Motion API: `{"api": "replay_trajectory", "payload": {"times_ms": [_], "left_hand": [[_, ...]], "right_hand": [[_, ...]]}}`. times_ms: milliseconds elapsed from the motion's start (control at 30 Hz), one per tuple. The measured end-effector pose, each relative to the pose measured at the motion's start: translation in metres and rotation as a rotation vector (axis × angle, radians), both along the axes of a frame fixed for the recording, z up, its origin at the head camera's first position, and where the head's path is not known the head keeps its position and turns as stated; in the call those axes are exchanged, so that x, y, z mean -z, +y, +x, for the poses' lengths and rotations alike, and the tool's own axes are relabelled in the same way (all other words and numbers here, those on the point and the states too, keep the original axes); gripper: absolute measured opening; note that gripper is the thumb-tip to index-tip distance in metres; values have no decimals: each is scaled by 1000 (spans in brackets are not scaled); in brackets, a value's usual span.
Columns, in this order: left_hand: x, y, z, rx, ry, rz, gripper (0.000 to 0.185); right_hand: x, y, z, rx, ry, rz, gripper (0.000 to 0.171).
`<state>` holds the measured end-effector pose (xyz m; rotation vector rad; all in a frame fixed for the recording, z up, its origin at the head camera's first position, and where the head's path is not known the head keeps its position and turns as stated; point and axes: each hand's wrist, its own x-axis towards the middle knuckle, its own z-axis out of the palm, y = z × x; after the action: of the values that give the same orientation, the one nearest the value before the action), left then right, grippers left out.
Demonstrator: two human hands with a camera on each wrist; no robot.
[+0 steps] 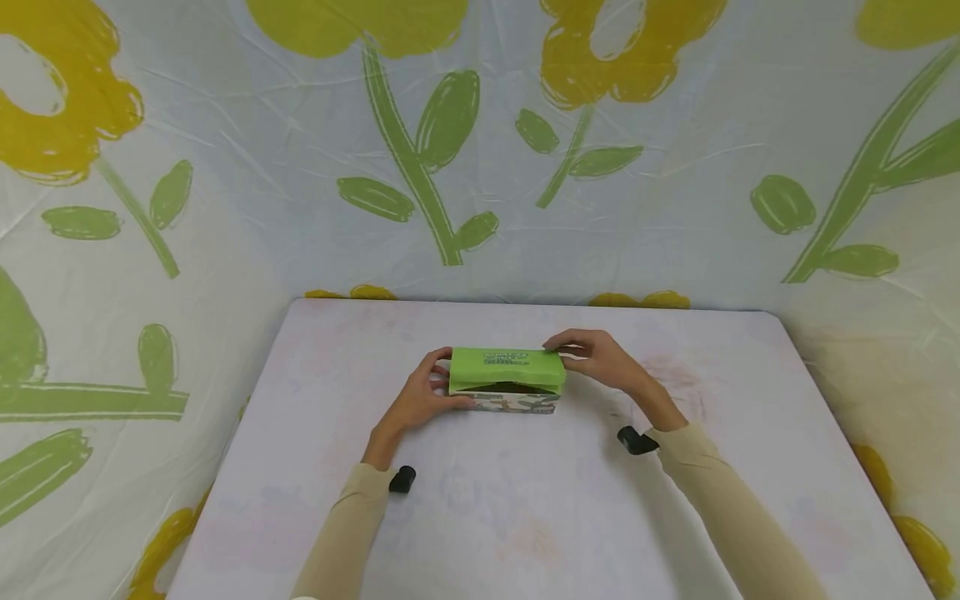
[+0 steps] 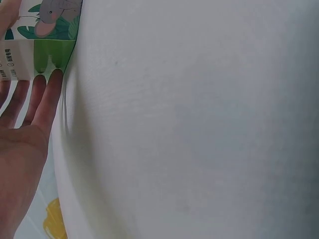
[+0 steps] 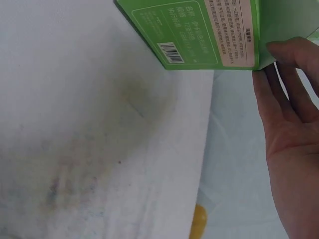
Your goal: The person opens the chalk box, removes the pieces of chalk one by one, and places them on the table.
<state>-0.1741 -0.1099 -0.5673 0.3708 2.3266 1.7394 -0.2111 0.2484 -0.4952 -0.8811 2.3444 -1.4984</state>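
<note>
A green cardboard box (image 1: 508,371) with printed text on its top lies on the table in the head view. Along its near side, a dark gap shows under the raised lid edge, above a white front printed with animals and leaves. My left hand (image 1: 420,396) holds the left end, thumb along the front and fingers at the end and back. In the left wrist view its fingertips (image 2: 56,74) press the green and white end. At the right end, my right hand (image 1: 603,360) pinches the lid's corner; the right wrist view shows its thumb (image 3: 286,50) against the pale green flap.
The box stands towards the back of a pale, faintly stained table (image 1: 525,517). A white cloth with yellow flowers and green leaves (image 1: 660,217) hangs behind and at both sides. A black wrist device (image 1: 637,440) sits under the right cuff, another (image 1: 402,479) under the left.
</note>
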Motion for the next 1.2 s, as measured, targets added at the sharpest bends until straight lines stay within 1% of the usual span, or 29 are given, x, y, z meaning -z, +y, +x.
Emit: {"api": "replay_trajectory", "payload": {"times_ms": [67,133,300,433,500,667,733,800,933,1100,1200], "left_hand": [[0,-1,1,0,-2,-4,101],[0,-1,2,4,1,-3,102],[-1,0,4,5,20,1,101],[-1,1,4,3,23,5,99],[1,1,4,5,22,10,98],[5,1,2,13,31,44,96],[5,1,2,9,33,50,95],[4,1,2,6,33,47,95],[3,2,4,-4,38,19,96],[3,2,5,-10,48,-3,96],[3,2,5,-13,49,-8,97]], "right_hand": [[3,1,2,21,-15,-42,24],[6,2,3,60,-25,-74,21],[14,0,6,204,-19,-113,16],[20,-4,5,311,-26,-132,18],[21,-6,4,348,-39,-150,20],[23,-14,2,420,-110,-236,26],[23,-17,1,461,-146,-258,29],[22,-20,0,501,-169,-253,33],[20,-25,-1,568,-219,-207,40],[17,-31,-3,613,-287,-112,48],[16,-33,-5,625,-324,-88,48]]}}
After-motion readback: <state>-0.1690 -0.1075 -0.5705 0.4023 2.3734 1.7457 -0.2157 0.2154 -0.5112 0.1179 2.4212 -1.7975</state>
